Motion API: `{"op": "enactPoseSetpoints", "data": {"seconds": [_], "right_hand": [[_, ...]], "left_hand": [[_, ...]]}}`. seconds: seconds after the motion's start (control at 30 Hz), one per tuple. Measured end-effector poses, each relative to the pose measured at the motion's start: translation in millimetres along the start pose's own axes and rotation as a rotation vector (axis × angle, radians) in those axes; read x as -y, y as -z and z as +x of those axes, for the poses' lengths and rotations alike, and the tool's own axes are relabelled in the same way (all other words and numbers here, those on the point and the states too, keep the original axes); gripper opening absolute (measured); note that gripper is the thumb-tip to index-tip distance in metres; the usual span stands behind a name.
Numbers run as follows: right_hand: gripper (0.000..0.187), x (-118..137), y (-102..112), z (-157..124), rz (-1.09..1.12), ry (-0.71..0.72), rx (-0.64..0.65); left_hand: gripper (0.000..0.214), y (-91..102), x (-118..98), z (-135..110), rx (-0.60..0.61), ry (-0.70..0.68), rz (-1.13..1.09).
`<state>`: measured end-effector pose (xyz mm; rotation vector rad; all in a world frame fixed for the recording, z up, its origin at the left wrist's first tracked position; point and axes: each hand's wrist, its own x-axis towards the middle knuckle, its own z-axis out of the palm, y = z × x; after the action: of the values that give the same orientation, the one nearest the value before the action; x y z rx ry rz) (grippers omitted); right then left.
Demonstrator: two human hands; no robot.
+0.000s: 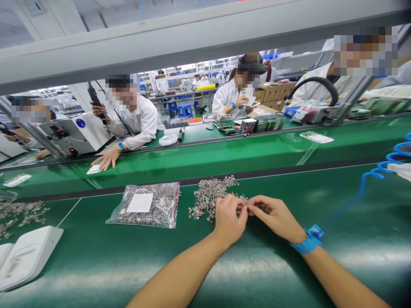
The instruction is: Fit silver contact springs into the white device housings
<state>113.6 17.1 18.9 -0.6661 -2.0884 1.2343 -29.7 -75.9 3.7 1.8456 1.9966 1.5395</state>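
Just right of a loose pile of small silvery metal parts [207,194], my two hands meet with their fingertips together. My left hand [230,217] is closed in a pinch at the pile's edge, and its fingers cover some of the parts. From the right, my right hand [272,214] pinches at the same spot, thumb against forefinger. Whatever sits between the fingertips is too small and too covered to name. A blue wrist strap [308,241] goes round my right wrist. Left of the pile lies a clear zip bag [160,209] full of similar metal parts, with a white label.
A white plastic housing [35,256] and more loose metal parts [25,214] are at the left. Beyond the dark edge runs a green conveyor belt [205,158], where a co-worker's hand [107,159] touches a white panel. A coiled blue cord [379,171] hangs at the right.
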Motion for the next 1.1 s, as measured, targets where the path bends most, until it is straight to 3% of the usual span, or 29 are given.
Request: {"op": "enactPoseSetpoints", "data": {"seconds": [0.1,0.37,0.57,0.87,1.1], "right_hand": [[0.035,-2,-1,1,-0.017,-0.002,-0.011],[0.035,-2,-9,-1,0.087,-0.031,-0.053],[0.045,-1,-5,-1,0.174,-0.127,-0.063],[0.041,-21,-1,-3,0.263,-0.207,-0.067],[0.041,-13,-5,-1,0.317,-0.25,-0.065]], "left_hand": [[0.01,-1.1,1,0,-0.008,0.023,0.028],[0.012,0.8,1,-3,-0.02,-0.123,0.091],[0.011,-0.2,1,-5,-0.027,-0.137,0.079],[0.009,-8.7,6,-4,0.004,-0.128,0.085],[0.012,-9.1,7,-4,0.032,-0.165,0.066]]}}
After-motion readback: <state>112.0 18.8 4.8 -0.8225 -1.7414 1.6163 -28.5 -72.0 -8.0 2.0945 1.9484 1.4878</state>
